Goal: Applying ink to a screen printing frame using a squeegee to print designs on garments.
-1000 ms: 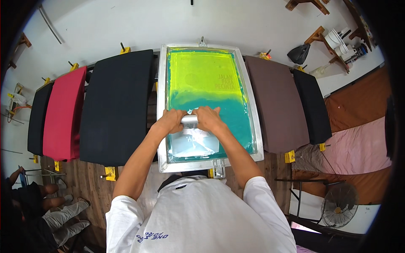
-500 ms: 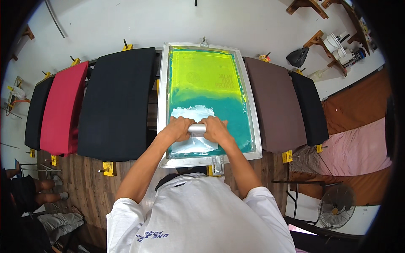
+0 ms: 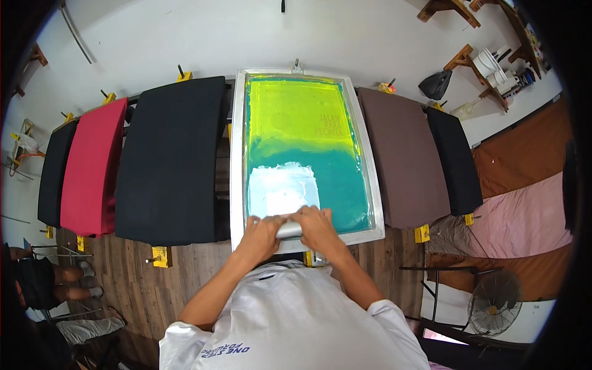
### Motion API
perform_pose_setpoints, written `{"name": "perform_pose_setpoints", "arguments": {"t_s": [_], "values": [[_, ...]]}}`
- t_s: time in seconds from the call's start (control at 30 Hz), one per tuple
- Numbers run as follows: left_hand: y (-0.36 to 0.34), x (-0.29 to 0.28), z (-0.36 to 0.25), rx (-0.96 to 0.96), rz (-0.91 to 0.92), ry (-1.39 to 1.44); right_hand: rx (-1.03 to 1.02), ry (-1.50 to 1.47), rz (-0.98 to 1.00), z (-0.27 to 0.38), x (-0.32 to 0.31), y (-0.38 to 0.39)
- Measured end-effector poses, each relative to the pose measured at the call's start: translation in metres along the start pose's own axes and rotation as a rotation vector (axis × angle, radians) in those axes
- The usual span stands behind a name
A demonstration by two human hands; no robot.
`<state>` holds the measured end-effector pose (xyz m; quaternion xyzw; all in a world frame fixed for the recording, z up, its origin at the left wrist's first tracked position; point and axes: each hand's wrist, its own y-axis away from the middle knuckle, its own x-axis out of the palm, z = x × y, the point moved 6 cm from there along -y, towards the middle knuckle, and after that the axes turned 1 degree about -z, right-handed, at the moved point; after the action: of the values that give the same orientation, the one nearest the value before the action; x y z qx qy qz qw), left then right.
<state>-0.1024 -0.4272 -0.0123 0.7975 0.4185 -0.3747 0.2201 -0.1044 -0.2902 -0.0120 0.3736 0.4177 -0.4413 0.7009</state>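
A silk-screen frame (image 3: 236,166) with silver metal edges lies straight in front of me. Its mesh (image 3: 342,185) is teal on the near part and yellow-green at the far end, where a faint round mark and lettering show. White ink (image 3: 283,185) covers a patch on the near left of the mesh. A squeegee (image 3: 288,230) with a rounded silver handle stands at the near end of this patch. My left hand (image 3: 264,236) is wrapped round the handle's left side, my right hand (image 3: 317,229) round its right. The squeegee's blade is hidden.
Left of the frame are cloth-covered boards in black (image 3: 172,160) and red (image 3: 94,166); on the right, brown (image 3: 404,160) and black (image 3: 455,160) ones. A fan (image 3: 495,302) stands at the lower right. Another person's legs (image 3: 74,280) show at the lower left.
Both hands have drawn the squeegee toward me, to the near edge of the screen frame. The white patch now shows in full behind it.
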Motion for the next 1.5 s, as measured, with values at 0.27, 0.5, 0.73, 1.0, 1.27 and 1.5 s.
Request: {"name": "perform_pose_setpoints", "arguments": {"t_s": [0.27,0.5,0.73,1.0,1.27,1.5], "values": [[-0.040,-0.006,0.028,0.031,-0.051,-0.036,0.060,0.108,-0.062,-0.015,0.002,-0.042],[0.017,0.009,-0.013,-0.019,0.012,-0.012,0.018,-0.027,-0.019,0.000,0.013,0.025],[-0.063,-0.015,0.004,0.031,-0.119,0.023,0.081,0.007,-0.176,-0.032,-0.030,-0.041],[-0.018,0.009,0.009,0.022,-0.030,-0.073,0.117,-0.045,-0.155,-0.005,0.008,0.002],[-0.033,-0.028,0.007,-0.062,-0.113,0.025,0.008,-0.068,-0.118,-0.004,-0.024,-0.034],[-0.029,0.001,0.025,-0.048,-0.137,0.015,-0.063,0.027,-0.173,-0.010,-0.005,-0.035]]}}
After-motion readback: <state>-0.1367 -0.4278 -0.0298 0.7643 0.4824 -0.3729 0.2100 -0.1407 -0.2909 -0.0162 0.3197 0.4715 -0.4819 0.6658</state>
